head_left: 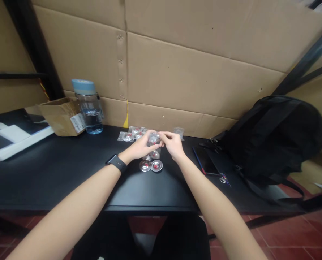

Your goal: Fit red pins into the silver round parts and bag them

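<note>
1. Bagged discs [127, 137] lay just beside the left hand [143, 146].
2. Half curled, that hand gripped a wrapped disc [154, 138], beyond two loose discs [157, 166] on the table [68, 173].
3. The right hand [174, 143], nearly closed, seemed to pinch the wrapped disc's edge.

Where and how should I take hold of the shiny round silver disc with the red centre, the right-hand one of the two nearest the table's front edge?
Probably pinch the shiny round silver disc by its outer rim, coming from the right: it lies low on the black table, a matching silver disc sits close on its left, and a clear-wrapped disc lies just behind.
</note>
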### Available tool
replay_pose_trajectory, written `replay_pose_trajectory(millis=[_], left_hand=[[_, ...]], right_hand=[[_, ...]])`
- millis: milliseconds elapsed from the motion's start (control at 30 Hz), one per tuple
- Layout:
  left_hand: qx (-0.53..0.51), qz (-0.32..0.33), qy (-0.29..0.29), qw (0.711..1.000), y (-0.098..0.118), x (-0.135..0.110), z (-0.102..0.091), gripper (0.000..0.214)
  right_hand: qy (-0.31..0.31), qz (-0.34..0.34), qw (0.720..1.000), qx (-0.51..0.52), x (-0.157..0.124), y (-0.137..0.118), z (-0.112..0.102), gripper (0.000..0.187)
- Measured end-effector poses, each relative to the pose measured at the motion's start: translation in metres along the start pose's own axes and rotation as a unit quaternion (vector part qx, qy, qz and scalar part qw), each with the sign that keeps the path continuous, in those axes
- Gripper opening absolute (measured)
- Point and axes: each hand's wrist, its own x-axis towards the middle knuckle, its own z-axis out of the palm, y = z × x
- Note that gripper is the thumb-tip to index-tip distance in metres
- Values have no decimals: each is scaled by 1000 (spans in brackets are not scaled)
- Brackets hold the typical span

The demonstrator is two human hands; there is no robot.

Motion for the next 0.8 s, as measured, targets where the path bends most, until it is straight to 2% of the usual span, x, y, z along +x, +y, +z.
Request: replay_pose_trajectory(millis=[167, 300, 367, 500, 667, 800], left_hand=[[20, -27, -28, 999, -3, 0, -1, 51], [-37, -60, 49, 996, -6, 5, 4, 44], [-80, -77, 79, 991, -5, 8, 6, 40], [-150, -95, 91, 980, 0, 10, 6, 34], [-208, -95, 99, 968, 5, 9, 4, 33], [-273, -101, 109, 950, -2, 9, 3, 39]], right_hand=[[70, -41, 996, -33, 1, -9, -6, 43], [77, -21, 996, -49, 2, -12, -11, 45], [34, 3, 997, -72, 4, -11, -15, 40], [-124, 8, 990, -65, 6, -5, -19, 29], [-153, 39, 986, -52, 2, -10, -20, 25], [-151, 58, 987, 0, 1, -15, -20, 26]])
